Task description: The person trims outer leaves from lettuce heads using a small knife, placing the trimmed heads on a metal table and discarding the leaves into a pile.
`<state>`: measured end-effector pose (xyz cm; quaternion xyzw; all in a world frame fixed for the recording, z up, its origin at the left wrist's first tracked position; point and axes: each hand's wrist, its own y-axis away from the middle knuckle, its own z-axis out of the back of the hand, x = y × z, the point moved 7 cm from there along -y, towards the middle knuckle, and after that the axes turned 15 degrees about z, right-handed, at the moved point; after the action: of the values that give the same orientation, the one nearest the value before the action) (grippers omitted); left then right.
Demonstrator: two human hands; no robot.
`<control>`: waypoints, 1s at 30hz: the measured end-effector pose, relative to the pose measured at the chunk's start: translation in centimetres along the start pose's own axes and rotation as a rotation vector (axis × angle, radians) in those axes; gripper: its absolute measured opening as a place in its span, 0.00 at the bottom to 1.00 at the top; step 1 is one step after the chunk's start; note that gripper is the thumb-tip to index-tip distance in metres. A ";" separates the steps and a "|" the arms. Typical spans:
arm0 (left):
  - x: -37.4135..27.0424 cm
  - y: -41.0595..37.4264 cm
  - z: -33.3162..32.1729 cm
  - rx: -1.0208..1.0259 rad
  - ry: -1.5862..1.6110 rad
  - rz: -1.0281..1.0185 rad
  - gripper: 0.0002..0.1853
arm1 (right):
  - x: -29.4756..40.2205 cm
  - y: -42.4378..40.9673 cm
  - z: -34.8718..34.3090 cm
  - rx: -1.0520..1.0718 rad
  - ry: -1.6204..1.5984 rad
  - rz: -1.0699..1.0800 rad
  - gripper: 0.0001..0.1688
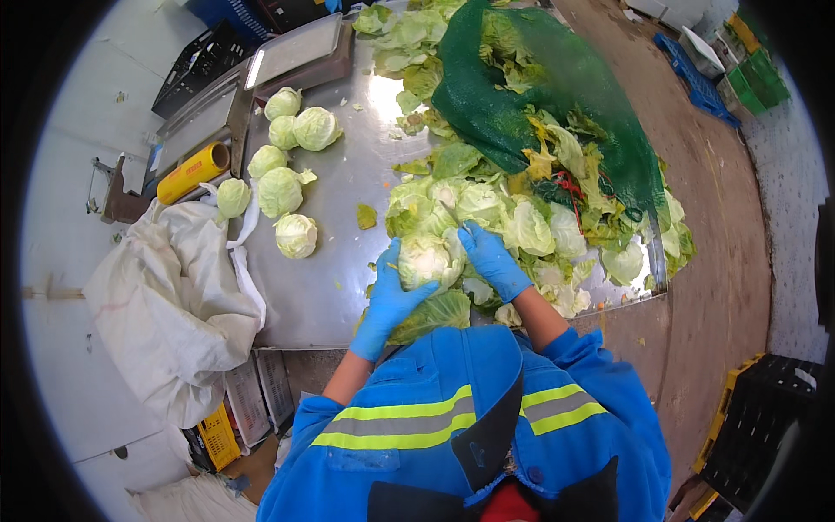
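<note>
A pale cabbage head (424,262) rests near the front edge of the steel table (306,300), its cut stem side facing up. My left hand (394,290), in a blue glove, grips its left and lower side with the thumb spread across the front. At the cabbage's upper right is my right hand (489,258), gloved too, with its fingers closed around a small knife (449,212) whose blade points up and left; the handle is hidden in the hand. Loose cabbage leaves (531,228) lie around and under the cabbage. Several trimmed cabbages (280,192) sit on the table's left part.
A green mesh sack (554,85) with leaves covers the table's right side. At the left are a white woven sack (176,287), a yellow film roll (194,173) and a scale-like metal platform (297,49). Black crates (760,424) stand on the floor at right.
</note>
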<state>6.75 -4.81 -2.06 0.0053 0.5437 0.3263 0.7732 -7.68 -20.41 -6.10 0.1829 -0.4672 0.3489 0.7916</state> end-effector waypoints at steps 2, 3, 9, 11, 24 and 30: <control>0.3 -0.2 1.0 0.158 0.225 0.055 0.60 | 0.4 0.0 -0.2 0.031 0.106 0.032 0.33; 0.4 -0.6 1.6 0.201 0.188 0.031 0.59 | 3.6 -0.7 0.5 0.053 0.088 0.152 0.34; 1.2 -1.7 3.5 0.287 0.022 -0.101 0.52 | 8.3 -2.6 -2.1 0.333 -0.054 0.327 0.35; 0.1 -1.3 4.8 0.193 0.081 -0.179 0.47 | 7.3 -2.6 -2.1 0.247 0.008 0.267 0.26; 3.6 -0.6 2.8 -0.106 0.250 -0.119 0.50 | 4.3 1.5 -0.3 -0.038 0.089 0.157 0.28; 2.5 -0.2 0.8 -0.172 0.197 -0.178 0.45 | 8.3 -0.2 -0.3 0.159 0.072 0.330 0.29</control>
<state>7.96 -3.41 -3.90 -0.1412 0.5854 0.3009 0.7395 -4.73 -17.18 0.94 0.1534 -0.4332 0.5161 0.7228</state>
